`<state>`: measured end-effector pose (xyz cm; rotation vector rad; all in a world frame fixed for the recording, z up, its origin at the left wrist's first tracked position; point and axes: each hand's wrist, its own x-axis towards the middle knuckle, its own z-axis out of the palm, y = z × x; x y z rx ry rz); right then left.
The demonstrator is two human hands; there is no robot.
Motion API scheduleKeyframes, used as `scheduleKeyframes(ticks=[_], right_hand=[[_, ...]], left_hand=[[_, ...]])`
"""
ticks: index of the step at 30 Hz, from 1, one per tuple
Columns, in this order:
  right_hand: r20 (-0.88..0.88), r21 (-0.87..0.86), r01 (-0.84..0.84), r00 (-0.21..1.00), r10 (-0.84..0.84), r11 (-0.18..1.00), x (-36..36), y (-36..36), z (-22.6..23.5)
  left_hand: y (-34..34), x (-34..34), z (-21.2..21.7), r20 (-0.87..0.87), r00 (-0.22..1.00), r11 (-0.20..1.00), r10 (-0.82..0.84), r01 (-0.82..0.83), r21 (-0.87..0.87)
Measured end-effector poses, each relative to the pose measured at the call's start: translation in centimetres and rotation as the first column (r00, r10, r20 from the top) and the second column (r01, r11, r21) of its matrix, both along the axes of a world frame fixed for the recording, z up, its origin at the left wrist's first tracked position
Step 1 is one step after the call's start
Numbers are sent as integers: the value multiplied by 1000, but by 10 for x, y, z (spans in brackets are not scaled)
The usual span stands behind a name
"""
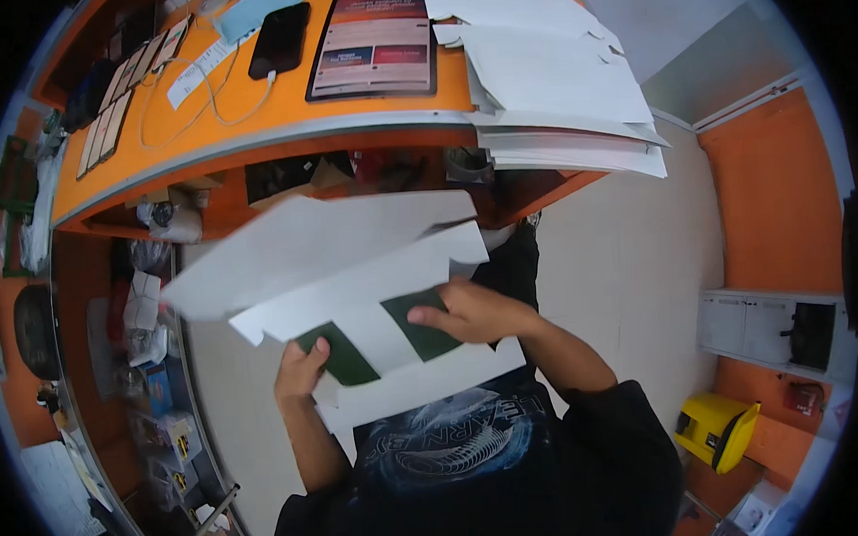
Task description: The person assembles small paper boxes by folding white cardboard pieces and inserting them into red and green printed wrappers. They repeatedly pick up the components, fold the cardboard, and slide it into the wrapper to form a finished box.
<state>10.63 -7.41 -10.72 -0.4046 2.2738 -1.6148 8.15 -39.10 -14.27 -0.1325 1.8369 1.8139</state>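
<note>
A partly folded white cardboard box blank (365, 332) is held in front of my body, below the counter's edge. Two dark green rectangles mark its lower panel, a left one (350, 363) and a right one (422, 339). The blank's large upper flap (305, 239) tilts up and away from me. My left hand (300, 369) grips the near left side, thumb on top by the left green patch. My right hand (476, 312) holds the right side, thumb lying over the right green patch. The fingers under the cardboard are hidden on both sides.
On the orange counter (296, 107) lie a tablet (372, 48), a black phone (280, 39) with a white cable (214, 107), and several phones at left. A stack of flat white blanks (554, 70) overhangs the right end. A yellow case (713, 428) stands at lower right.
</note>
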Motion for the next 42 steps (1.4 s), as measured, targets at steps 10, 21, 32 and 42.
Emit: scheduleKeyframes(ticks=[10, 21, 32, 42], right_hand=[[174, -179, -240, 947, 271, 954, -21, -4, -31], [360, -267, -124, 907, 218, 956, -1, 12, -30], [-674, -40, 478, 635, -376, 878, 41, -32, -27], [-826, 298, 368, 563, 44, 881, 4, -4, 30]], left_hand=[[94, 25, 53, -191, 962, 976, 197, -210, -52], [101, 4, 16, -7, 1000, 975, 4, -2, 223], [127, 12, 21, 128, 836, 653, 534, -503, 567], [120, 3, 38, 108, 888, 575, 448, -378, 726]])
